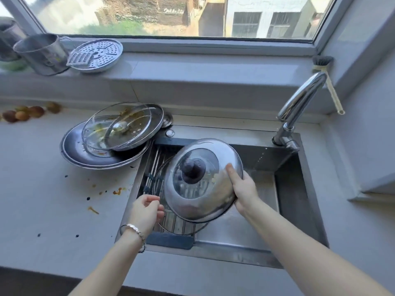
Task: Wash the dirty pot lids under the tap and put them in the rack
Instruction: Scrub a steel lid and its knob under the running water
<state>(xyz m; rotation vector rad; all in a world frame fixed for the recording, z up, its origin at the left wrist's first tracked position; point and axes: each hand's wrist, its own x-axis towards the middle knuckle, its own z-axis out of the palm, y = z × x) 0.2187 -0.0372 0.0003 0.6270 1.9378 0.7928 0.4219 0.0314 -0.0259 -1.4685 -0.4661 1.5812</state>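
Leftward, soiled glass and steel lids (116, 129) overhung the table's (53, 189) sink edge. Half-curled, the empty left hand (146, 211) hovered above the wire rack (168, 223). The right hand (243, 190) gripped the domed, black-knobbed steel lid's (201, 182) rim over the open basin (288, 189).

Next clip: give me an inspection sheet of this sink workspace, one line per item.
Surface: grey countertop with orange food splatter and dark drops left of the sink.
Job's things: steel lid with dark knob held tilted over the rack in the sink; another lid lies in the rack beneath it; stack of dirty lids on the counter; tap shows no stream.
Clutter: small fruits by the wall; steel mug and perforated steamer plate on the sill; dish brush behind the tap.
Grip: right hand holds the lid's rim; left hand open, empty.
Cables: nothing seen.
Surroundings: window onto a yard.
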